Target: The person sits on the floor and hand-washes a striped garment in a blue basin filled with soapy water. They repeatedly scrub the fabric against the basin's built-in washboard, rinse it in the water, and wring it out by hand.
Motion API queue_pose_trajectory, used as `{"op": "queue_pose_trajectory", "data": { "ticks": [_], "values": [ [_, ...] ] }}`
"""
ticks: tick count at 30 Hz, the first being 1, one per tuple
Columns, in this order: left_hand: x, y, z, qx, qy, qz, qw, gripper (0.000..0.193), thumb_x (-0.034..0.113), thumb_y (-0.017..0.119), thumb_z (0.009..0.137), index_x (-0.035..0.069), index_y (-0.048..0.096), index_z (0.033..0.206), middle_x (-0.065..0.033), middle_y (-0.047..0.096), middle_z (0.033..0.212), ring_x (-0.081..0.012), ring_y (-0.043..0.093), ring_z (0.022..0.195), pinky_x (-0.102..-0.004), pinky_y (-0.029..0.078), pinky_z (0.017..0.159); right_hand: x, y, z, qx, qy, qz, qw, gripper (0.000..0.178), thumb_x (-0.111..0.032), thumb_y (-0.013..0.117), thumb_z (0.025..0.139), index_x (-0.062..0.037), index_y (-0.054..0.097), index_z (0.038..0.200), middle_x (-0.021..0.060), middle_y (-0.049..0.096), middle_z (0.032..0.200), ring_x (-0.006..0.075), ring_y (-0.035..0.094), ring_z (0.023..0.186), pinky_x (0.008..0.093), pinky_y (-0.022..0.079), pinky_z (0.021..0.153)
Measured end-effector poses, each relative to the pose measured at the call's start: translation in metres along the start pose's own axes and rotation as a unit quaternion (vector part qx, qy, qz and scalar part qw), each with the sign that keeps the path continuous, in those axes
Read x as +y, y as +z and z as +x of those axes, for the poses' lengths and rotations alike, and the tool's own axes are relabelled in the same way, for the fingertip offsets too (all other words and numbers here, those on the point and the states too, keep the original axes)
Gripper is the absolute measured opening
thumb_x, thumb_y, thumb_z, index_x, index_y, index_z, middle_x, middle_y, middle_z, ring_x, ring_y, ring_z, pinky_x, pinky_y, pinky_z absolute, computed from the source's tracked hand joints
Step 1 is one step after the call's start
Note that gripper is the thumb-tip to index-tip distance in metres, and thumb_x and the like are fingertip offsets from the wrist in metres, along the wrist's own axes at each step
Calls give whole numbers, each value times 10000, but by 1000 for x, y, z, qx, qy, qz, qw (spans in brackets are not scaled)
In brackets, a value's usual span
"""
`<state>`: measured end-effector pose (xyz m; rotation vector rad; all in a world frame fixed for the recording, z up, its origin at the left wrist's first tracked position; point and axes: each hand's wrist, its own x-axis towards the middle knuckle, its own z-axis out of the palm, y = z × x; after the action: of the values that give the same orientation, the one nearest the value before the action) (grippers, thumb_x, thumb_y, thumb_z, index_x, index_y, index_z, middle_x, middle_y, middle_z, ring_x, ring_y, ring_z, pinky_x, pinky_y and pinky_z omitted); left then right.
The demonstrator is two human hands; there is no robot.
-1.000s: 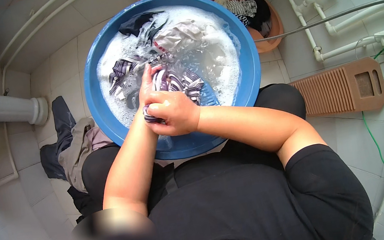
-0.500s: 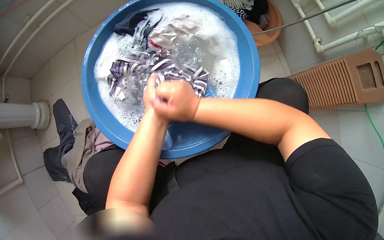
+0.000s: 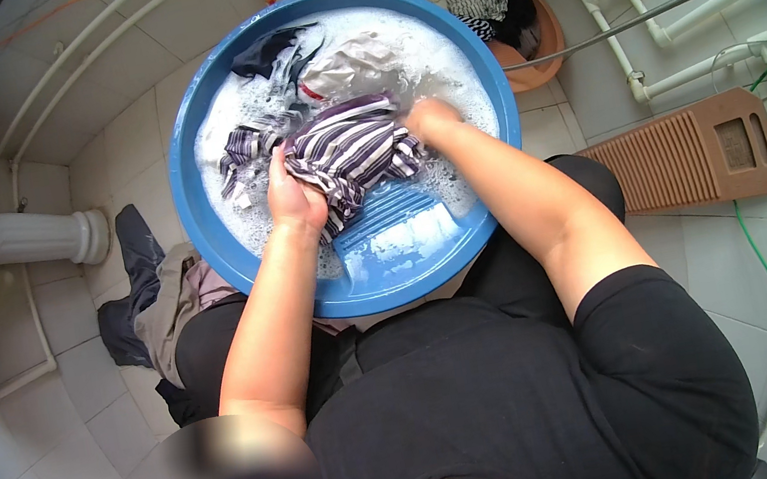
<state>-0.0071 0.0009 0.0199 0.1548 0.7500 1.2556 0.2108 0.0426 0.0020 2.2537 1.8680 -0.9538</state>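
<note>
A blue round tub (image 3: pixel 201 240) holds soapy water and soaking clothes, with a ribbed washboard slope (image 3: pixel 397 227) at its near side. My left hand (image 3: pixel 296 198) grips the left end of a wet purple, black and white striped garment (image 3: pixel 352 143), thumb up along its edge, other fingers mostly hidden beneath the cloth. Close against the garment's right end is my right hand (image 3: pixel 434 117), down in the suds, its fingers hidden by water and foam. Behind the garment float a pale grey cloth with a red strip (image 3: pixel 349 64) and a dark cloth (image 3: pixel 266 53).
An orange-brown basin (image 3: pixel 546 29) with several clothes stands behind the tub at right. A brown washboard (image 3: pixel 685 159) lies on the right, near white pipes (image 3: pixel 624 67) and a green cord (image 3: pixel 764 267). Dark and beige clothes (image 3: pixel 165 296) lie left, near a white pedestal (image 3: pixel 43 236).
My hands, earlier clasped together over the tub's near part, have parted. The right has moved right into the suds; the striped garment now lies spread between them, and the tub's washboard slope shows.
</note>
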Motion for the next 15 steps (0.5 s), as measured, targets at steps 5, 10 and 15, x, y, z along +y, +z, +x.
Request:
{"op": "queue_pose_trajectory", "data": {
  "ticks": [5, 10, 15],
  "values": [
    [-2, 25, -11, -6, 31, 14, 999, 455, 373, 363, 951, 26, 435, 1237, -107, 535, 1204, -249, 500, 1120, -384, 354, 1002, -45, 22, -26, 208, -348, 274, 872, 278, -284, 641, 714, -79, 665, 900, 99, 589, 1060, 275, 576, 952, 346, 463, 828],
    [5, -6, 1, 20, -49, 75, 996, 389, 445, 504, 887, 82, 554, 1019, -70, 618, 912, -191, 607, 802, -333, 528, 662, -103, 26, -118, 155, -541, 229, 794, 292, -211, 640, 691, -69, 533, 923, 112, 552, 869, 293, 577, 816, 373, 477, 676],
    [-10, -9, -8, -19, -108, 18, 994, 360, 385, 398, 936, 69, 557, 1002, -82, 607, 914, -206, 592, 805, -363, 504, 712, -90, 27, -110, 268, -514, 152, 800, 227, -294, 658, 695, -96, 550, 723, 100, 550, 707, 291, 579, 666, 373, 472, 588]
  ]
}}
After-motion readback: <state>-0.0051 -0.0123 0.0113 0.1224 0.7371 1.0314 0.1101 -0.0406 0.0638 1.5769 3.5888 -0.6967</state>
